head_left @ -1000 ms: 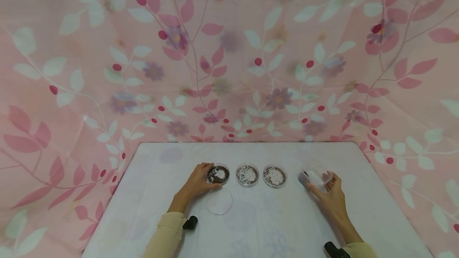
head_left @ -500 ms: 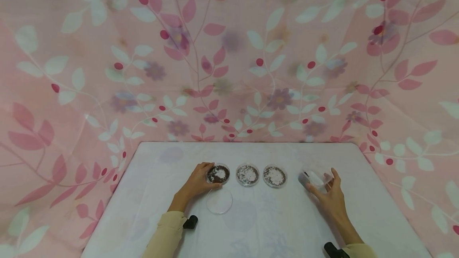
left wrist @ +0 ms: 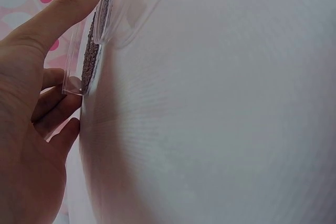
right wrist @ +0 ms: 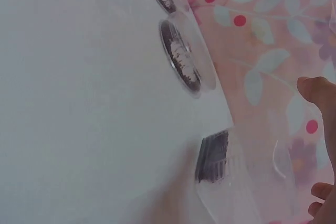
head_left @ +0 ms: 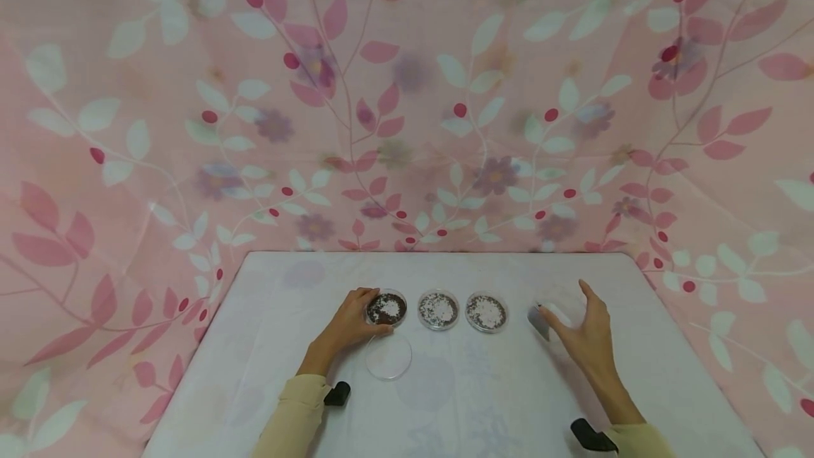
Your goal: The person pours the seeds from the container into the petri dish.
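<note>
At the left of the row, my left hand (head_left: 348,320) holds a clear petri dish (head_left: 387,309) of dark, soil-like grains topped with white bits, thumb on the near side and fingers on the far side. In the left wrist view its thumb and fingers (left wrist: 58,106) span the edge of the dish. My right hand (head_left: 590,338) has its thumb and fingers spread wide around a clear plastic container (head_left: 539,322) with something dark at its left end. The right wrist view shows a gap between this hand (right wrist: 323,103) and the container (right wrist: 214,156).
Two similar dishes, a middle one (head_left: 438,310) and a right one (head_left: 487,312), stand in the row. A clear round lid (head_left: 389,357) lies in front of the left dish. The white table (head_left: 483,401) ends at a pink floral cloth (head_left: 407,126).
My right hand has let go of the clear container, and its fingers have opened and lifted away. The left hand keeps its place on the dish.
</note>
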`<state>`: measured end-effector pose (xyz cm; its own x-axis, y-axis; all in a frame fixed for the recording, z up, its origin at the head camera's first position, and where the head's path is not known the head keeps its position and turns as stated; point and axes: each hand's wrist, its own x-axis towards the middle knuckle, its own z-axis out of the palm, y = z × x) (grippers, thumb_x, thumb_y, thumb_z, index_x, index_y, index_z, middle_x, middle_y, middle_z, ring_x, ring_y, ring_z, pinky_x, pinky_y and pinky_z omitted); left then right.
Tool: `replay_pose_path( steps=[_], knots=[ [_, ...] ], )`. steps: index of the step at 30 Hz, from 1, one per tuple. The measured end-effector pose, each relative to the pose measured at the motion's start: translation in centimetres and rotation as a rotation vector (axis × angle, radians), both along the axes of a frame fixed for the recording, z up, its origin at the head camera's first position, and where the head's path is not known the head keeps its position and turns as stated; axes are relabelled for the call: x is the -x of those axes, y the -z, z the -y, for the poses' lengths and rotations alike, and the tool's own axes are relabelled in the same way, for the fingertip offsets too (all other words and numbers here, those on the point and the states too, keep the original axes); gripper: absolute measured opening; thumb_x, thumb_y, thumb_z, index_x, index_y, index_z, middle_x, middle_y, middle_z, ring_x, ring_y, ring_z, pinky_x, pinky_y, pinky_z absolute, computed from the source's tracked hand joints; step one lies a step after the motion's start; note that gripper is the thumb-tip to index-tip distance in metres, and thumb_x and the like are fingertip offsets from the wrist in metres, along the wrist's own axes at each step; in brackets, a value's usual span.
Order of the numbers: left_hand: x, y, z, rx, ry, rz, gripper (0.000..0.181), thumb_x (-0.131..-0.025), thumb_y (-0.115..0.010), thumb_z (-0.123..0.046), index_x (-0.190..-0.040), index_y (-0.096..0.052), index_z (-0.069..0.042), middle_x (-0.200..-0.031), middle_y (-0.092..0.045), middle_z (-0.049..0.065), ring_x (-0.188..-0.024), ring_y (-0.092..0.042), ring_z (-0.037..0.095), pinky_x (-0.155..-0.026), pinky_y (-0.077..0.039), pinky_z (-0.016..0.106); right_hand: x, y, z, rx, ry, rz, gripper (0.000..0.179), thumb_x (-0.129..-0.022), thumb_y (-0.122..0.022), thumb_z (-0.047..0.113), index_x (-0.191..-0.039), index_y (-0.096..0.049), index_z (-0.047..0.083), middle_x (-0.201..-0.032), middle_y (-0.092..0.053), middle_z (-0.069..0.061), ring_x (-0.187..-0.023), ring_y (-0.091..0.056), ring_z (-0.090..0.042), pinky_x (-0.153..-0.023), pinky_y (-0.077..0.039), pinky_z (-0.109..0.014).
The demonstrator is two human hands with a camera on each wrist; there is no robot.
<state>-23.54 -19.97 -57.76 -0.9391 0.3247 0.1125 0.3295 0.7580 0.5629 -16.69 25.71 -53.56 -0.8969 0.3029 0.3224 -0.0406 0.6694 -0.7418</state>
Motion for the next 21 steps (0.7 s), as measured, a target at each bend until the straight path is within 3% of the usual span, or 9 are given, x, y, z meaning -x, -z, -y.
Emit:
replay_pose_path(
  steps=[6,9,11,16,21],
  knots=[
    [0.0,-0.1,0.1,-0.008,0.003,-0.009,0.096,-0.070,-0.083,-0.055,-0.145,-0.047,-0.006,-0.138,-0.053,0.011,-0.132,-0.046,0.030,-0.110,-0.042,0.049,1.3,-1.3,2.9,-0.036,-0.043,-0.148,0.093,-0.071,-0.088,0.026,-0.147,-0.040,0.005,-0.145,-0.045,-0.024,-0.136,-0.037,-0.045,-0.116,-0.021,-0.064],
    [0.0,-0.1,0.2,-0.007,0.009,-0.024,0.096,-0.070,-0.083,-0.056,-0.144,-0.048,-0.005,-0.137,-0.054,0.012,-0.131,-0.047,0.031,-0.108,-0.043,0.050,1.9,-1.6,5.2,-0.057,-0.096,-0.200,0.093,-0.070,-0.089,0.024,-0.146,-0.041,0.002,-0.143,-0.047,-0.024,-0.135,-0.039,-0.043,-0.116,-0.024,-0.062],
    [0.0,0.0,0.2,-0.008,0.011,-0.026,0.096,-0.070,-0.083,-0.056,-0.144,-0.048,-0.005,-0.137,-0.054,0.012,-0.130,-0.047,0.031,-0.108,-0.043,0.050,1.9,-1.6,7.2,-0.078,-0.149,-0.219,0.094,-0.069,-0.089,0.023,-0.146,-0.040,0.000,-0.141,-0.048,-0.024,-0.132,-0.042,-0.041,-0.111,-0.032,-0.059],
    [-0.1,0.0,0.2,-0.019,0.011,-0.014,0.096,-0.069,-0.083,-0.055,-0.143,-0.049,-0.005,-0.136,-0.054,0.013,-0.130,-0.048,0.032,-0.107,-0.043,0.050,1.1,-0.6,12.9,-0.175,-0.339,-0.245,0.095,-0.070,-0.089,0.026,-0.146,-0.039,-0.002,-0.138,-0.052,-0.021,-0.126,-0.049,-0.035,-0.104,-0.042,-0.053],
    [0.1,0.2,0.0,0.006,0.006,-0.006,0.097,-0.070,-0.082,-0.057,-0.145,-0.047,-0.007,-0.138,-0.054,0.012,-0.132,-0.047,0.030,-0.110,-0.042,0.049,-0.1,0.4,17.5,-0.257,-0.475,-0.195,0.094,-0.071,-0.088,0.036,-0.145,-0.042,0.002,-0.139,-0.052,-0.016,-0.129,-0.050,-0.031,-0.105,-0.046,-0.049]
  ],
)
